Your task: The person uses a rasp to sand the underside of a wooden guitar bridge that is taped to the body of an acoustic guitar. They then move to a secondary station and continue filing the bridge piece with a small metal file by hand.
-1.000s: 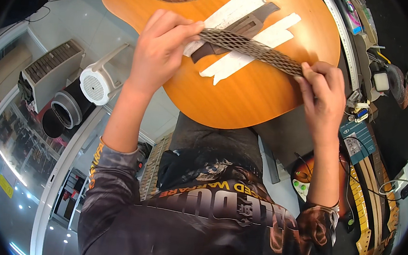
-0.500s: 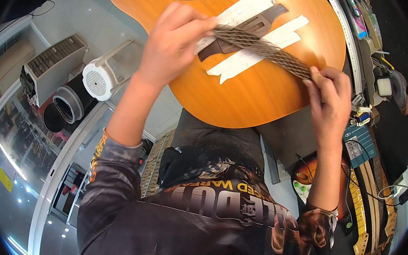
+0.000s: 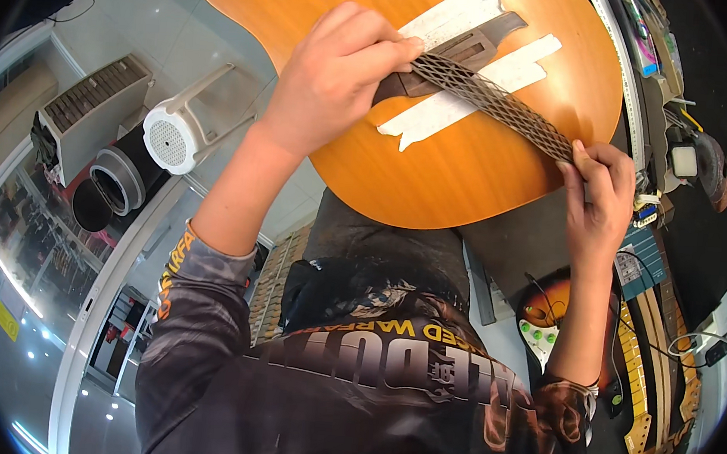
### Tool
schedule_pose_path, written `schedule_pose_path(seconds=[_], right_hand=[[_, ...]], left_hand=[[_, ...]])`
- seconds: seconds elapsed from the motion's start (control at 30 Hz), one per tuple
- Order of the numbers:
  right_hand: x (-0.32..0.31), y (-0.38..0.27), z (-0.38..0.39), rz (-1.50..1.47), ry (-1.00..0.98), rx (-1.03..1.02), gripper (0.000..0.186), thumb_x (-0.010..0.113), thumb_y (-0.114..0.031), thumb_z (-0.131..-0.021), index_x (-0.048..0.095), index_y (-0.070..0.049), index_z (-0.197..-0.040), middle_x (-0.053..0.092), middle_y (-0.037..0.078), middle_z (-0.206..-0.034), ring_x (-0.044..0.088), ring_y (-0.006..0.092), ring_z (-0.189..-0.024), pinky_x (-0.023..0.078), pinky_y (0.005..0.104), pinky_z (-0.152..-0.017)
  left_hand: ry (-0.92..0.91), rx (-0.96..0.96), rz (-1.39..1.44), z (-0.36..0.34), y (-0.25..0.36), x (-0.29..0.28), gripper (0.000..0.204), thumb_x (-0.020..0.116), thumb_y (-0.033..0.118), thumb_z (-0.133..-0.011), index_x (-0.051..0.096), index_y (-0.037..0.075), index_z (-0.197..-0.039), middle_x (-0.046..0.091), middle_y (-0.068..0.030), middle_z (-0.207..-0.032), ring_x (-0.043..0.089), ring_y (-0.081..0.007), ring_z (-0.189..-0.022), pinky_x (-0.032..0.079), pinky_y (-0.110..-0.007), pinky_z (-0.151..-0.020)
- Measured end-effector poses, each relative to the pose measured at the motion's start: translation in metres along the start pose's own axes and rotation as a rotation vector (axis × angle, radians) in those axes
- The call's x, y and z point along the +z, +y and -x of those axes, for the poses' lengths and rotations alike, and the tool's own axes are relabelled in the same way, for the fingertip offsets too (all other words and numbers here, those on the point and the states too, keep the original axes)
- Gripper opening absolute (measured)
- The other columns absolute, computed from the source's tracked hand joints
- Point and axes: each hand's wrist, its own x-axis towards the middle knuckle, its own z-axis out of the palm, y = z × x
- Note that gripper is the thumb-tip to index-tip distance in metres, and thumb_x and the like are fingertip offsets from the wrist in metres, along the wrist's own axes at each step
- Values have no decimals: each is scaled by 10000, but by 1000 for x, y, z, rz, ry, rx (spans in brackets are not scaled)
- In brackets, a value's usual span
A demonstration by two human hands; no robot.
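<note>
A saw rasp [image 3: 497, 102], long and dark with a diamond lattice, slants over the bridge end of an acoustic guitar body [image 3: 437, 177]. My left hand [image 3: 338, 78] pinches its far-left end between thumb and fingers. At the near-right end, my right hand [image 3: 598, 191] grips it the same way, beside the guitar's edge. Beneath the rasp lies the dark wooden bridge [image 3: 469, 53], partly covered by the rasp and my left hand. White tape strips [image 3: 446, 117] are stuck on the orange top along both sides of the bridge.
A cluttered bench with a black mat [image 3: 707, 248] runs along the right. Below it lie a sunburst electric guitar body [image 3: 544, 312] and a yellowish neck [image 3: 638, 372]. On the left floor stand a white stool [image 3: 170, 139], a black bin [image 3: 117, 181] and a box [image 3: 92, 112].
Both hands and the rasp have shifted right and slightly nearer, and the rasp slants a little more steeply. The guitar appears slightly further right in view.
</note>
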Motion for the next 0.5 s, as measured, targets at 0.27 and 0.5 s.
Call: schedule_pose_path(seconds=[0.27, 0.5], right_hand=[[11, -28, -5, -47, -41, 22, 241, 870, -46, -831, 761, -77, -1044, 672, 71, -988, 651, 283, -886, 539, 401, -729], [20, -46, -1, -56, -60, 50, 222, 873, -51, -837, 738, -68, -1014, 665, 66, -982, 649, 279, -871, 536, 418, -720]], left_hand=[[34, -28, -86, 19, -10, -12, 320, 760, -54, -778, 791, 44, -1080, 688, -62, -934, 620, -275, -878, 529, -385, -760], [4, 54, -64, 7, -24, -19, 292, 760, -61, -803, 795, 40, -1075, 698, -60, -955, 618, -274, -880, 531, -373, -760]])
